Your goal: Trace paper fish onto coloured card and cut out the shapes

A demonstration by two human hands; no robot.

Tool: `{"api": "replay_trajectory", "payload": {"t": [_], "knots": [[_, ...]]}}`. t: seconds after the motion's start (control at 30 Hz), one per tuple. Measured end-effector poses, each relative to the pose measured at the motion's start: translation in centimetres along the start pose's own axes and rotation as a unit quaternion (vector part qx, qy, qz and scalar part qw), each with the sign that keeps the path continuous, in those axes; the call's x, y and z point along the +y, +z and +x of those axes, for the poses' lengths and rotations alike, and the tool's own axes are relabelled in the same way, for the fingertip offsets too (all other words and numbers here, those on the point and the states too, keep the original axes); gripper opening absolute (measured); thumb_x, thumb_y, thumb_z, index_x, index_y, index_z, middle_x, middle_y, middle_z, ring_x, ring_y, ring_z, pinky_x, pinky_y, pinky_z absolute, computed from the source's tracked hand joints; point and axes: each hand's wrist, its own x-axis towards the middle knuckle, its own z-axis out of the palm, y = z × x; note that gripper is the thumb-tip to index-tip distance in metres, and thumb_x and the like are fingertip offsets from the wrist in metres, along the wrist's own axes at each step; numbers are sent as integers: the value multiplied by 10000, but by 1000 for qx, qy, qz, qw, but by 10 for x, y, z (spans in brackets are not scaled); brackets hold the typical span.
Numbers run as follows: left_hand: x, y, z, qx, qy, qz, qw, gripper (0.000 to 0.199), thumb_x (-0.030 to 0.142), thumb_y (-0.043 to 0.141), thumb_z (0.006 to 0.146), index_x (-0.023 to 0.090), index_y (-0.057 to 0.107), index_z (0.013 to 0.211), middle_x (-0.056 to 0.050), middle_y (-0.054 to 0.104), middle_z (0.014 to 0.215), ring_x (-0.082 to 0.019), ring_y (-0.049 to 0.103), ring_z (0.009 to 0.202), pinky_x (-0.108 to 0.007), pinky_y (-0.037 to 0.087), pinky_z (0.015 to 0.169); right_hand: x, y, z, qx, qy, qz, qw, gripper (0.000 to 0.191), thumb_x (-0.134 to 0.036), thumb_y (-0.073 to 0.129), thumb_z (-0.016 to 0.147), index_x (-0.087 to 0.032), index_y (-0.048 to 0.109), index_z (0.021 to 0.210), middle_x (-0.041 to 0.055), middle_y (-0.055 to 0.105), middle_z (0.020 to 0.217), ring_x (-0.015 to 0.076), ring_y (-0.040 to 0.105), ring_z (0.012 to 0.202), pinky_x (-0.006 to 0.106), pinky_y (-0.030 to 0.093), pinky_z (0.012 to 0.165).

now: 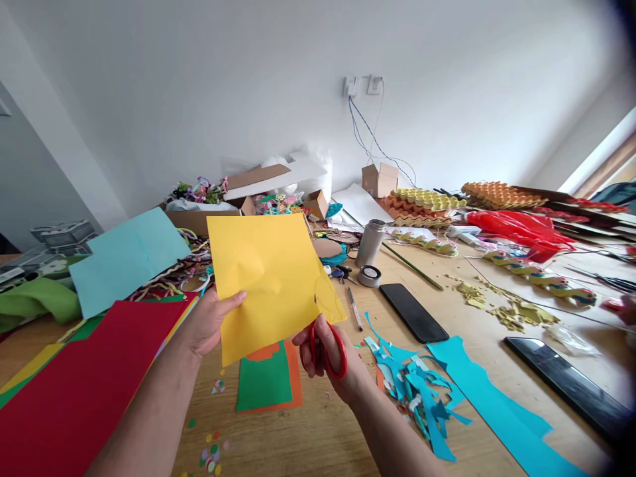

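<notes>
My left hand (211, 323) grips the left edge of a yellow sheet of paper (268, 271), thumb on top, holding it up above the table. A shape is outlined in pen near the sheet's lower right corner. Through the red handles of a pair of scissors (340, 354) go the fingers of my right hand (318, 348). The scissors' blades are at the sheet's lower edge, beside the drawn outline, and mostly hidden by the paper. Below the sheet, a green paper piece (265, 381) lies on an orange one (296, 374).
Red sheets (94, 384) and a light blue sheet (139, 258) lie at left. Rightward are a pen (354, 309), a phone (413, 313), blue scraps (422, 391), a second dark device (566, 381) and a metal flask (371, 243). Egg trays (427, 200) stand at the back.
</notes>
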Motion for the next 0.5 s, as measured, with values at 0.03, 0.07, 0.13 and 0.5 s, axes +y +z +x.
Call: {"api": "replay_trajectory", "payload": {"t": [0.03,0.07,0.13,0.5], "knots": [[0,0,0,-3,-1,0,1000,603,309,840,583,130,646,1125,-165,714,1065,-372,678,943,-378,590,651,1,0,0,6,1,-3,1000,713,-778,417,781,-101,636,747,-6,520,460,67,423,364,205,258,386],[0,0,0,-5,-2,1,1000,586,312,839,584,128,652,1107,-167,711,1073,-376,675,950,-386,590,661,1,0,0,14,2,-8,1000,746,-804,397,767,-97,634,735,1,522,462,69,424,356,205,249,375],[0,0,-1,-9,0,1,1000,562,312,838,585,128,661,1085,-168,708,1083,-377,669,967,-392,590,687,1,0,0,24,8,-21,999,778,-834,389,741,-94,630,724,9,527,467,70,427,343,204,235,358],[-1,0,0,-30,2,-9,999,671,285,833,615,162,602,1233,-136,724,1054,-330,674,982,-388,561,836,-3,0,-1,49,4,-65,997,760,-849,350,736,-155,544,492,22,489,362,72,398,308,204,249,346]]}}
